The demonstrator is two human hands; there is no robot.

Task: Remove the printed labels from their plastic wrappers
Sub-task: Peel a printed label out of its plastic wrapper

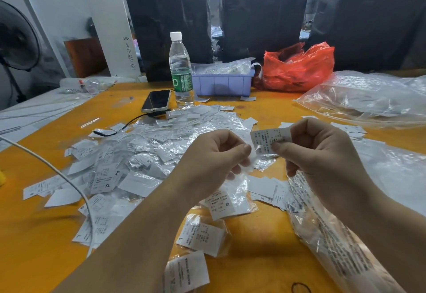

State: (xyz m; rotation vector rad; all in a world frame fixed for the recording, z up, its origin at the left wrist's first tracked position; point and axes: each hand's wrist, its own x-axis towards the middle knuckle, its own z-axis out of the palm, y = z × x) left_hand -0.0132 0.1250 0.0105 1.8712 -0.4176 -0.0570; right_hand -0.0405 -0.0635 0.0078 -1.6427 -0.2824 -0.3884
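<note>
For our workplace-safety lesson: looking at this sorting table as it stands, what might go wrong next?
1. The right hand pinches the label while the left hand grips its clear wrapper; a hard pull could tear the label.
2. The water bottle stands beside the phone; a knock could wet it.

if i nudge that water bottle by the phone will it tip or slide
The water bottle is tall and narrow, so it probably tips easily. It looks nearly full, so likely heavy enough to resist a light nudge. Its smooth plastic might slide on the table.
</note>
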